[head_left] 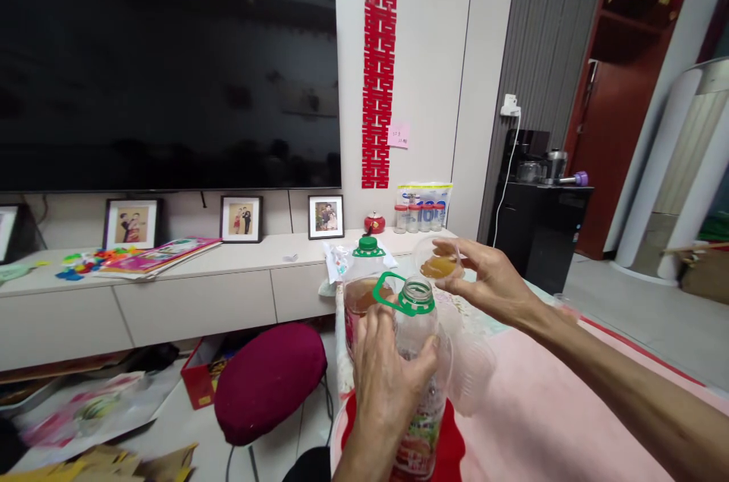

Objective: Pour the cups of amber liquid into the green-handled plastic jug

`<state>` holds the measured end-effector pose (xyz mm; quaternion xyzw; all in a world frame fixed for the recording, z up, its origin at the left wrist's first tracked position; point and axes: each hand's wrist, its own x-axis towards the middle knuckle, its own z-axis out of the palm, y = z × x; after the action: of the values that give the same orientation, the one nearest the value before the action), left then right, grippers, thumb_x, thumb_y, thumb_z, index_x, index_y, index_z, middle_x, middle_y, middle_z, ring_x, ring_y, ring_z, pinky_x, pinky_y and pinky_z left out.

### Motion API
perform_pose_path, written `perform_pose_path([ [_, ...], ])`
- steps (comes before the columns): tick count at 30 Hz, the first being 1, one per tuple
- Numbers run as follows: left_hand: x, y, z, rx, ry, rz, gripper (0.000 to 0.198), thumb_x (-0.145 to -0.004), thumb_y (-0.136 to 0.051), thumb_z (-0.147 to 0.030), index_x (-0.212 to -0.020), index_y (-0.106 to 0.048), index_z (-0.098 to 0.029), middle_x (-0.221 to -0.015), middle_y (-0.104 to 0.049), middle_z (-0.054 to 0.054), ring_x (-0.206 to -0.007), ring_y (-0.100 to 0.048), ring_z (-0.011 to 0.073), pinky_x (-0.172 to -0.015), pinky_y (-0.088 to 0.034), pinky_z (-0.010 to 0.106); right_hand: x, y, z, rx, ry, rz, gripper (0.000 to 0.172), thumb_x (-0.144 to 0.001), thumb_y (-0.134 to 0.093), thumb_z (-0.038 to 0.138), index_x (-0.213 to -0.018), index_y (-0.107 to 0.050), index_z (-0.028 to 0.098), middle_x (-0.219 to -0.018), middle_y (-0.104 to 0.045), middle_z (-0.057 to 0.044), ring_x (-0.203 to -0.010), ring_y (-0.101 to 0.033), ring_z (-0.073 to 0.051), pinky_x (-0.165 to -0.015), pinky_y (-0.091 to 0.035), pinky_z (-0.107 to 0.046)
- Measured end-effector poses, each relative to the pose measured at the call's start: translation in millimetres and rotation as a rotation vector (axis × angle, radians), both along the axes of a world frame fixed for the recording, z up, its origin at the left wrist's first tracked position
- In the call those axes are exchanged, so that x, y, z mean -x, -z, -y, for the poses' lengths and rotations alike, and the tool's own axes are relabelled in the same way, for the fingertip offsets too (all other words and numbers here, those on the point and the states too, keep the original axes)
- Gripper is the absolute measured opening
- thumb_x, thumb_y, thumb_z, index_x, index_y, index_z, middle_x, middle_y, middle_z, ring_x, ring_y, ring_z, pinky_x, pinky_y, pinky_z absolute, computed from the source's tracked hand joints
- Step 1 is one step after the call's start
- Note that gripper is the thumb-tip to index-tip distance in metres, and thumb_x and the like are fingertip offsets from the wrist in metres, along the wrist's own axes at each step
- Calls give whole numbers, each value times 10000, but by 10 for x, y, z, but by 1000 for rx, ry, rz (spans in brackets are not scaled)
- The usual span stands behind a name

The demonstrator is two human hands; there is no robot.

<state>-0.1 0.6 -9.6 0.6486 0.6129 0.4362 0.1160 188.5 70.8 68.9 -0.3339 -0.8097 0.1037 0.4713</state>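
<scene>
My left hand (387, 368) is wrapped round a clear plastic bottle (422, 391) with a green carrying ring at its open neck. The bottle stands on or over a red, wavy-edged mat or dish (452, 440). Beside that neck, my right hand (484, 273) grips a clear plastic cup (436, 258), tilted, with some amber liquid in it. Behind the left hand is a second bottle (364, 296), capped in green and partly full of brownish liquid. Clear plastic containers (472, 372) lie just right of the held bottle.
A pink-covered table (547, 398) spreads under my right arm. At the lower left is a maroon round stool (273, 383). Along the wall, a white cabinet (199, 300) carries framed photos, lidded jars (418, 218) and a red pot (374, 223).
</scene>
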Motion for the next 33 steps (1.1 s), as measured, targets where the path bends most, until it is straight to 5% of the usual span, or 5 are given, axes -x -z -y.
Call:
perform_pose_path([
  [6, 31, 89, -51, -45, 16, 11, 552, -795, -608, -422, -1292, -551, -188, -1320, -591, 127, -1273, -491, 341, -1135, -384, 497, -30, -48, -22, -226, 46, 203, 410, -883, -674, 307, -1277, -617, 212, -1155, -665, -58, -1053, -643, -270, -892, -510, -434],
  [12, -10, -8, -16, -7, 4, 0, 598, -782, -600, -423, -1313, -546, -154, -1353, -576, 163, -1315, -474, 359, -1161, -362, 508, -14, -98, -25, -389, 46, 282, 350, -950, -616, 288, -1273, -590, 157, -1123, -659, -87, -1014, -651, -276, -839, -523, -408],
  [24, -10, -30, 5, 6, -26, 5, 474, -755, -627, -416, -1163, -596, -177, -1243, -626, 140, -1246, -527, 351, -1119, -411, 504, 2, -179, 16, -482, 48, 392, 389, -915, -541, 154, -1304, -557, 147, -1180, -625, -115, -1062, -616, -304, -877, -548, -478],
  [33, -30, -112, 32, 60, -1, 20, 552, -768, -601, -399, -1238, -579, -109, -1318, -591, 180, -1281, -483, 366, -1156, -362, 508, 40, -269, 74, -564, 42, 476, 483, -841, -493, 51, -1317, -523, 123, -1220, -599, -143, -1080, -585, -307, -909, -545, -501],
])
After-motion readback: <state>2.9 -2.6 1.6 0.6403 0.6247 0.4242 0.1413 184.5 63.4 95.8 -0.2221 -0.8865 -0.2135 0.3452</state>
